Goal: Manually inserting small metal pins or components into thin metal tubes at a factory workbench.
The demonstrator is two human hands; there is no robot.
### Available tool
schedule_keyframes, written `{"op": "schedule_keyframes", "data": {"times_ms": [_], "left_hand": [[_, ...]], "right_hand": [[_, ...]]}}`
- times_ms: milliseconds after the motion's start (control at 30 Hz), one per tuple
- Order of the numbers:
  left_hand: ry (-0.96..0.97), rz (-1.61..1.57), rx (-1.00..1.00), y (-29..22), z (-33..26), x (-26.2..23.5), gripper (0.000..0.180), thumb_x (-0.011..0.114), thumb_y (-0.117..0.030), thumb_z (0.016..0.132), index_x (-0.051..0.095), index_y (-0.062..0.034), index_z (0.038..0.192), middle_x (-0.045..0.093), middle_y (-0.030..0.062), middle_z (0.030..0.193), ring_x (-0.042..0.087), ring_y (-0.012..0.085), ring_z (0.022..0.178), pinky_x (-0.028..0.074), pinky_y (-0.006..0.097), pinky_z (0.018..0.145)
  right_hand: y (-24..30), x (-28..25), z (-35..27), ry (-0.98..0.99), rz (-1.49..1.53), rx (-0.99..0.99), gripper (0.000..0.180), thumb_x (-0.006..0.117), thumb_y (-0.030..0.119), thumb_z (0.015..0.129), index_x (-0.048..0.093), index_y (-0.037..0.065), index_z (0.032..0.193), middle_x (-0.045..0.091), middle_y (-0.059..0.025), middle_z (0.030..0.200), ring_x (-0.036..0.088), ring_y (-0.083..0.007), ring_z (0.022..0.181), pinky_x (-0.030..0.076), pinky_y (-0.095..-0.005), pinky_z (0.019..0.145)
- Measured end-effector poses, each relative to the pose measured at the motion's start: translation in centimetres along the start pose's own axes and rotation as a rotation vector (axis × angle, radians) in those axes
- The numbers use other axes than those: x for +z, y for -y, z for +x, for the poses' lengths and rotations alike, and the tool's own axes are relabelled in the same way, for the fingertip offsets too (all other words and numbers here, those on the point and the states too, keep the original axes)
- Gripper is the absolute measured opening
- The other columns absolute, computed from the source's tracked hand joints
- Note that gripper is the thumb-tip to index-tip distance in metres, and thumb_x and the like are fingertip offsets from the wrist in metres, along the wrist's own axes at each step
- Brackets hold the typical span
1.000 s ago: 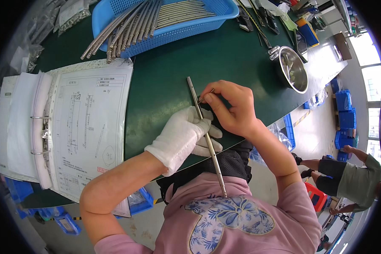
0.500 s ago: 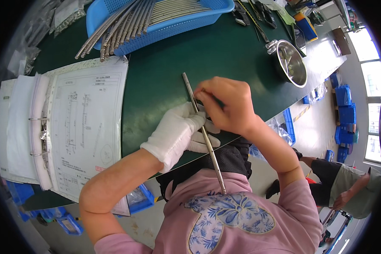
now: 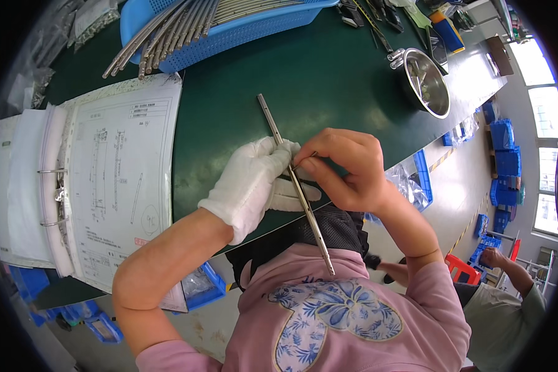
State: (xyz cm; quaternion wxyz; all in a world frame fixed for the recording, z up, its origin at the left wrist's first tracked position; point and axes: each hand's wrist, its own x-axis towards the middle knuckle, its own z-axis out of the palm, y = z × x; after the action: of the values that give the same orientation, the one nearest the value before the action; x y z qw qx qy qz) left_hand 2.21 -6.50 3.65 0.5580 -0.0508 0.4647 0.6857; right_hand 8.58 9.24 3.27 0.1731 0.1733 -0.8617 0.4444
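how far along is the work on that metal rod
Nothing visibly finished or set aside. In hand: the gloved left hand grips one long metal rod over the green table edge, while the bare right hand pinches a small thin part against its middle. Left: many similar rods lie in the blue basket.

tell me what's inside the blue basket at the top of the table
The blue basket holds a bundle of long metal rods, their ends sticking out over its left rim. The picture's top edge cuts off the rest, and the rods cover whatever lies beneath them.
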Motion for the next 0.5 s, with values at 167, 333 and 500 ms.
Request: {"op": "schedule_keyframes", "data": {"times_ms": [167,333,500], "left_hand": [[-0.068,0.1,0.002,0.07,-0.05,0.47,0.018,0.039,-0.014,0.093,0.046,-0.0032,0.105,0.056,0.0091,0.093,0.064,0.0238,0.071,0.055,0.034,0.06],[-0.055,0.106,0.004,0.38,0.11,0.38,0.017,0.042,-0.016,0.092,0.048,-0.0033,0.102,0.056,0.0085,0.092,0.063,0.0211,0.072,0.055,0.034,0.06],[-0.096,0.112,0.063,0.53,-0.11,0.8,0.018,0.041,-0.018,0.093,0.048,-0.0031,0.099,0.056,0.0088,0.089,0.062,0.019,0.068,0.054,0.031,0.059]], "right_hand": [[0.45,0.38,0.3,0.002,-0.149,-0.147,0.011,0.061,0.0,0.066,0.059,0.004,0.076,0.054,-0.0075,0.063,0.053,-0.0249,0.051,0.041,-0.0309,0.046],[0.58,0.43,-0.1,0.006,-0.184,-0.134,0.012,0.062,0.001,0.065,0.058,0.004,0.076,0.054,-0.0065,0.063,0.053,-0.0245,0.05,0.041,-0.0317,0.045],[0.54,0.52,-0.37,-0.015,-0.178,-0.093,0.012,0.061,0.001,0.066,0.058,0.005,0.076,0.054,-0.0059,0.062,0.052,-0.0243,0.05,0.041,-0.0316,0.044]]}}
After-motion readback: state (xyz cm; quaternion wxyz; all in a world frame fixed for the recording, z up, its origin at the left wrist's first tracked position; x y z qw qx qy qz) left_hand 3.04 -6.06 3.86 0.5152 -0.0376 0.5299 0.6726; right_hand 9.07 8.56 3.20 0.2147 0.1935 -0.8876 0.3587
